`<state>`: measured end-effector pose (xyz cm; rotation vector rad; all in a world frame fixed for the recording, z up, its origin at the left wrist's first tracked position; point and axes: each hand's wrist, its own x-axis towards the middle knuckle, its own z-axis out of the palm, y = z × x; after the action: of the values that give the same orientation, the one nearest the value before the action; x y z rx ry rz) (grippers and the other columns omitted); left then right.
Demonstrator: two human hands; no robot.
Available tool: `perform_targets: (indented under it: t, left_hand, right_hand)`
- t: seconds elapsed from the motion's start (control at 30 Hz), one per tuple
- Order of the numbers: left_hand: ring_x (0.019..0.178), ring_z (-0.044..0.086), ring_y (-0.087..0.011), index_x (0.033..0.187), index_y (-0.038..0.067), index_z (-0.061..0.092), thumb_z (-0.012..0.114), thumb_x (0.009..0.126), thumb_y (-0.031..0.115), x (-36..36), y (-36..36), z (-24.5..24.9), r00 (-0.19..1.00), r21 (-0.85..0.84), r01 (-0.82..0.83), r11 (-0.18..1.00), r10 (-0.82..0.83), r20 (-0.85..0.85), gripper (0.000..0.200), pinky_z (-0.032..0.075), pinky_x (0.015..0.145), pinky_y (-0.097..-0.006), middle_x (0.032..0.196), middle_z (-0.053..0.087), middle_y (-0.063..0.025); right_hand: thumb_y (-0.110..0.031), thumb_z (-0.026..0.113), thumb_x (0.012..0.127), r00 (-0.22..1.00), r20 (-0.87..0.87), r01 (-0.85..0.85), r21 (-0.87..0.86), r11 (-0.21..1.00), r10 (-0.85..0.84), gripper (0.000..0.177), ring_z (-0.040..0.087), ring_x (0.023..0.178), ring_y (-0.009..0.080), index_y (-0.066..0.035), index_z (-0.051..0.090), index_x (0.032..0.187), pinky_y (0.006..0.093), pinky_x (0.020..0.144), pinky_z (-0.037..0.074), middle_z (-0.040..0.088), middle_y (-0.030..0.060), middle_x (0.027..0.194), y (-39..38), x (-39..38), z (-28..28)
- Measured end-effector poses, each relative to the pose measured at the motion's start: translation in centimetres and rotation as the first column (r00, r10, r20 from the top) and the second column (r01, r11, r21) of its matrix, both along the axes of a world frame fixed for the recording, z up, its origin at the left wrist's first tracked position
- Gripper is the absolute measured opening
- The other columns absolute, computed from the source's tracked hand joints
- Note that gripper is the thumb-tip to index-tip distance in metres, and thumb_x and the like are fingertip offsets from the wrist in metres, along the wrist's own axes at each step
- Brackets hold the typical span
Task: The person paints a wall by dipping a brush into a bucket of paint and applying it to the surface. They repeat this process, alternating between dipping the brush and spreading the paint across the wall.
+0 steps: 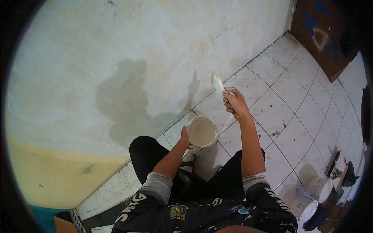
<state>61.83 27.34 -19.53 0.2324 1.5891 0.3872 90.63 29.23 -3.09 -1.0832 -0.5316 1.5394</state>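
My right hand (235, 103) is closed round the handle of a paintbrush (218, 84). White paint coats the brush, and its yellowish bristle end points up toward the lower part of the wall (167, 42). Between my knees is a round white bucket (216, 134), seen from above, with a pale inside. My left hand (185, 138) grips the bucket's left side, thumb up along the rim and some fingers hidden behind the wall of the bucket. The brush is above and to the right of the bucket in this view.
White floor tiles (279, 112) with dark specks stretch to the right. Two white tubs (305, 207) and other items stand at lower right. A brown panel with blue marks (320, 35) is at upper right. Yellow paint (58, 174) covers the wall's lower left.
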Motion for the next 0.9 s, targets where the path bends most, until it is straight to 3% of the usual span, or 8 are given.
perform_targets:
  t: [0.53, 0.6, 0.7, 0.73, 0.77, 0.83, 0.87, 0.9]
  left_hand:
    - [0.111, 0.051, -0.0357, 0.138, 0.008, 0.044, 0.036, 0.09, 0.066, 11.5, 4.5, -4.9, 0.951, 0.065, 0.292, 0.954, -0.297, 0.082, 0.076, 0.036, 0.096, -0.0607, 0.128, 0.05, -0.0191]
    - [0.119, 0.05, -0.0389, 0.134, 0.003, 0.048, 0.043, 0.088, 0.061, 13.4, 6.8, -10.4, 0.893, 0.259, 0.433, 0.864, -0.369, -0.259, 0.073, 0.041, 0.096, -0.051, 0.135, 0.048, -0.0235]
    - [0.111, 0.058, -0.0386, 0.12, 0.0, 0.059, 0.05, 0.089, 0.046, 13.1, 6.6, 1.4, 0.901, 0.68, 0.434, 0.592, -0.282, -0.329, 0.056, 0.045, 0.095, -0.0482, 0.123, 0.059, -0.0254]
    - [0.111, 0.058, -0.0386, 0.12, 0.0, 0.059, 0.05, 0.089, 0.046, 12.5, 6.5, 5.6, 0.896, 0.677, 0.444, 0.587, -0.306, -0.323, 0.056, 0.045, 0.095, -0.0482, 0.123, 0.059, -0.0254]
    - [0.106, 0.061, -0.038, 0.109, -0.001, 0.063, 0.052, 0.089, 0.041, 11.5, 5.7, 9.2, 0.751, 0.718, 0.603, 0.348, -0.552, -0.363, 0.048, 0.047, 0.092, -0.0487, 0.113, 0.064, -0.0242]
    - [0.096, 0.066, -0.0343, 0.096, -0.001, 0.068, 0.056, 0.088, 0.034, 10.2, 4.6, 11.2, 0.218, 0.593, 0.801, -0.083, -0.882, -0.418, 0.038, 0.051, 0.083, -0.0461, 0.097, 0.069, -0.0209]
    - [0.093, 0.067, -0.0311, 0.095, 0.0, 0.068, 0.058, 0.086, 0.032, 10.6, 3.5, 11.0, -0.125, 0.445, 0.849, -0.286, -0.926, -0.357, 0.035, 0.052, 0.078, -0.043, 0.09, 0.07, -0.0188]
    - [0.096, 0.066, -0.0348, 0.1, 0.001, 0.069, 0.059, 0.085, 0.036, 11.1, 1.5, 10.5, -0.472, 0.273, 0.626, -0.73, -0.634, -0.613, 0.04, 0.052, 0.081, -0.0459, 0.1, 0.069, -0.0207]
  right_hand:
    - [-0.012, 0.065, 0.089, 0.852, 0.492, -0.078, -0.221, 0.972, 0.181, 0.028, 0.034, 0.049, 0.0053, -0.006, 0.058, 0.116, 0.0242, 0.041, 0.024, 0.049, -0.0004, 0.069, -6.9, 6.3, -0.4]
    - [-0.013, 0.065, 0.088, 0.768, 0.591, -0.087, -0.285, 0.955, 0.247, 0.03, 0.036, 0.049, 0.0056, -0.006, 0.058, 0.116, 0.0242, 0.041, 0.025, 0.05, 0.0007, 0.07, -8.3, 6.3, -1.6]
    - [-0.016, 0.068, 0.083, 0.603, 0.704, -0.099, -0.402, 0.91, 0.376, 0.033, 0.052, 0.057, 0.0144, -0.005, 0.061, 0.113, 0.0302, 0.047, 0.041, 0.06, 0.0085, 0.076, -9.0, 5.1, -3.7]
    - [-0.017, 0.069, 0.081, 0.398, 0.868, -0.167, -0.251, 0.953, 0.298, 0.033, 0.058, 0.064, 0.0206, -0.005, 0.062, 0.111, 0.0341, 0.055, 0.045, 0.064, 0.0116, 0.081, -8.6, 4.7, -7.3]
    - [-0.018, 0.07, 0.078, 0.178, 0.968, -0.271, -0.127, 0.954, 0.179, 0.034, 0.063, 0.071, 0.0267, -0.005, 0.063, 0.109, 0.038, 0.064, 0.05, 0.067, 0.0146, 0.086, -8.7, 4.2, -9.5]
    - [-0.015, 0.067, 0.076, 0.12, 0.922, -0.271, -0.326, 0.906, 0.368, 0.032, 0.065, 0.09, 0.0364, -0.006, 0.065, 0.106, 0.0437, 0.08, 0.05, 0.069, 0.0189, 0.098, -6.2, 1.2, -9.5]
    - [-0.012, 0.064, 0.076, 0.009, 0.894, -0.263, -0.43, 0.864, 0.448, 0.031, 0.065, 0.095, 0.0369, -0.006, 0.065, 0.106, 0.0447, 0.082, 0.051, 0.069, 0.0191, 0.1, -4.8, 0.1, -10.8]
    - [-0.01, 0.062, 0.077, -0.1, 0.847, -0.248, -0.53, 0.811, 0.522, 0.03, 0.065, 0.1, 0.0373, -0.006, 0.066, 0.106, 0.0456, 0.084, 0.052, 0.068, 0.0194, 0.102, -3.7, -0.9, -12.2]
